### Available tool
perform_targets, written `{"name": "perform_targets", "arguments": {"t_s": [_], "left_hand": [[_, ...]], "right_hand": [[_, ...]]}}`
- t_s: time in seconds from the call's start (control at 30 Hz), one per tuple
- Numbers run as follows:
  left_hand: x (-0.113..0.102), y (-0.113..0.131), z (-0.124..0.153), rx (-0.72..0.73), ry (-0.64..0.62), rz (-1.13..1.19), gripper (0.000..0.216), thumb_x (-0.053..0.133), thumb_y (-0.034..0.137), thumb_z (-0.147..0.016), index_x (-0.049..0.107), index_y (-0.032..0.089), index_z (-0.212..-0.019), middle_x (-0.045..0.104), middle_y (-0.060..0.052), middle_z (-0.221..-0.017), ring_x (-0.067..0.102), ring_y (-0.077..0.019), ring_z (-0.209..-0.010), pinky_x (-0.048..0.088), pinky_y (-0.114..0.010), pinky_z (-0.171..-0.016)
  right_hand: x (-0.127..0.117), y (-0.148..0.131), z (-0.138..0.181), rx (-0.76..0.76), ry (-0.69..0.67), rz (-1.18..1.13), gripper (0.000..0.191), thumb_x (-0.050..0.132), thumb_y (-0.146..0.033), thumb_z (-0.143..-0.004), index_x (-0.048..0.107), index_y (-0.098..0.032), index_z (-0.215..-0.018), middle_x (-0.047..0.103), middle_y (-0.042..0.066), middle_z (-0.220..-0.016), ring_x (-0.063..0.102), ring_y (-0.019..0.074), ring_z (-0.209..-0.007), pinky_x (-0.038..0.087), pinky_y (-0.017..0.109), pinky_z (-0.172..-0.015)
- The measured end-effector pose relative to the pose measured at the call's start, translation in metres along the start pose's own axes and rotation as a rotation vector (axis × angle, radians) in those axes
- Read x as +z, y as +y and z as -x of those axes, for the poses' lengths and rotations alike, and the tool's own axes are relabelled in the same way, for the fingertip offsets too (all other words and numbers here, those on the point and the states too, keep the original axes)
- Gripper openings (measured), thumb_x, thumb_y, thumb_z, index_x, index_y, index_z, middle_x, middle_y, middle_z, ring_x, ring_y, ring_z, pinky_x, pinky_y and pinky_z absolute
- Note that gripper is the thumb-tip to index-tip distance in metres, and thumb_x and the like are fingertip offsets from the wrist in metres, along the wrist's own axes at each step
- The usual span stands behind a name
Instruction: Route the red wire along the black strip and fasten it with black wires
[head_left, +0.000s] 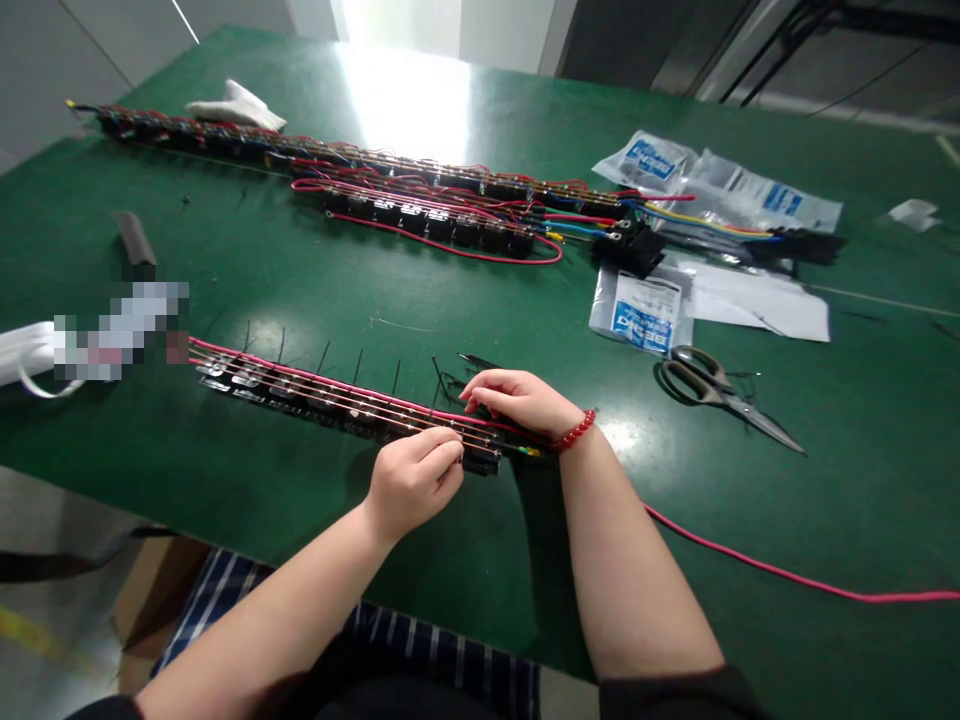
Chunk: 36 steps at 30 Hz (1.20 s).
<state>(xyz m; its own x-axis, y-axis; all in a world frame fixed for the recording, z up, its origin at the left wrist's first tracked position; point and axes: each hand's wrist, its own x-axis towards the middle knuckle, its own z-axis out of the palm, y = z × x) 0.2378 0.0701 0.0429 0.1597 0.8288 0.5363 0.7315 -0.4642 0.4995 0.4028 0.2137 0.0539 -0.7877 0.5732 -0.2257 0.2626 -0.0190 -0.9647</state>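
A long black strip of small components [300,395] lies across the near part of the green table [300,290], with pink wires [315,380] running along it and black cable ties sticking up. My left hand [412,480] is closed in a pinch on the wires near the strip's right end. My right hand [521,400], with a red bead bracelet on the wrist, lies curled over the strip's right end, fingers pressed on the wires. A pink wire [787,575] trails off to the right from under that arm.
Scissors [720,390] lie to the right of my hands. Further back are more wired strips [420,200], plastic bags [720,190], black connectors [630,245] and a white cloth [236,105]. A blurred patch sits at the left edge.
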Motion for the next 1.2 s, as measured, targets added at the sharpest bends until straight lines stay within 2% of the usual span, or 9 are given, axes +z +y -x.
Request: {"name": "perform_targets", "arguments": {"t_s": [0.17, 0.27, 0.43, 0.6, 0.87, 1.1, 1.2], "left_hand": [[0.0032, -0.0012, 0.0027, 0.011, 0.012, 0.0, 0.019, 0.055, 0.006, -0.079, 0.064, 0.02, -0.089, 0.073, -0.005, -0.097, 0.07, -0.0161, -0.089, 0.058, -0.027, -0.081], [0.0046, -0.0012, 0.0031, 0.008, 0.013, -0.013, 0.017, 0.056, 0.008, -0.078, 0.063, 0.02, -0.088, 0.073, -0.005, -0.097, 0.071, -0.0168, -0.088, 0.058, -0.027, -0.08], [0.0043, -0.0004, 0.0017, 0.023, 0.014, -0.037, 0.017, 0.055, 0.008, -0.078, 0.064, 0.019, -0.088, 0.074, -0.006, -0.097, 0.071, -0.0173, -0.088, 0.059, -0.028, -0.078], [0.0035, -0.0016, 0.0026, 0.021, 0.06, -0.024, 0.019, 0.058, 0.008, -0.078, 0.064, 0.019, -0.092, 0.075, -0.005, -0.098, 0.072, -0.0165, -0.087, 0.059, -0.027, -0.079], [0.0045, -0.004, 0.0046, 0.005, 0.033, -0.041, 0.017, 0.057, 0.012, -0.08, 0.067, 0.02, -0.09, 0.075, -0.006, -0.098, 0.072, -0.0166, -0.087, 0.059, -0.027, -0.078], [0.006, -0.0048, 0.0044, 0.007, 0.018, -0.037, 0.016, 0.057, 0.012, -0.08, 0.066, 0.02, -0.089, 0.075, -0.006, -0.099, 0.072, -0.0167, -0.088, 0.06, -0.028, -0.079], [0.0065, -0.005, 0.0039, 0.007, 0.011, -0.016, 0.017, 0.056, 0.01, -0.081, 0.065, 0.02, -0.091, 0.074, -0.006, -0.1, 0.071, -0.0167, -0.091, 0.059, -0.028, -0.082]], "right_hand": [[0.0068, 0.0007, -0.0012, 0.022, 0.02, -0.019, 0.028, 0.059, -0.042, -0.087, 0.069, -0.017, -0.091, 0.071, 0.003, -0.08, 0.064, 0.0145, -0.074, 0.051, 0.025, -0.067], [0.008, 0.0019, -0.0014, 0.026, 0.016, -0.106, 0.027, 0.061, -0.042, -0.086, 0.068, -0.017, -0.094, 0.071, 0.004, -0.082, 0.065, 0.0145, -0.075, 0.053, 0.026, -0.068], [0.0071, 0.0042, 0.0001, 0.009, -0.001, -0.231, 0.028, 0.074, -0.036, -0.076, 0.067, -0.016, -0.094, 0.071, 0.002, -0.079, 0.065, 0.0131, -0.072, 0.053, 0.026, -0.068], [0.0046, 0.0057, 0.003, -0.013, -0.059, -0.313, 0.028, 0.079, -0.032, -0.071, 0.069, -0.015, -0.09, 0.073, 0.004, -0.084, 0.067, 0.0148, -0.077, 0.054, 0.028, -0.074], [0.0043, 0.0043, 0.0011, 0.024, -0.066, -0.186, 0.019, 0.074, -0.032, -0.073, 0.073, -0.015, -0.08, 0.072, 0.004, -0.079, 0.064, 0.0145, -0.073, 0.052, 0.027, -0.071], [0.001, 0.0051, 0.0001, -0.006, -0.125, -0.1, 0.019, 0.067, -0.034, -0.079, 0.068, -0.016, -0.078, 0.067, 0.002, -0.075, 0.059, 0.0132, -0.069, 0.049, 0.026, -0.067], [0.0011, 0.0061, -0.0007, -0.031, -0.096, -0.083, 0.019, 0.066, -0.035, -0.08, 0.065, -0.016, -0.08, 0.065, 0.001, -0.076, 0.057, 0.0127, -0.069, 0.048, 0.025, -0.066]]}}
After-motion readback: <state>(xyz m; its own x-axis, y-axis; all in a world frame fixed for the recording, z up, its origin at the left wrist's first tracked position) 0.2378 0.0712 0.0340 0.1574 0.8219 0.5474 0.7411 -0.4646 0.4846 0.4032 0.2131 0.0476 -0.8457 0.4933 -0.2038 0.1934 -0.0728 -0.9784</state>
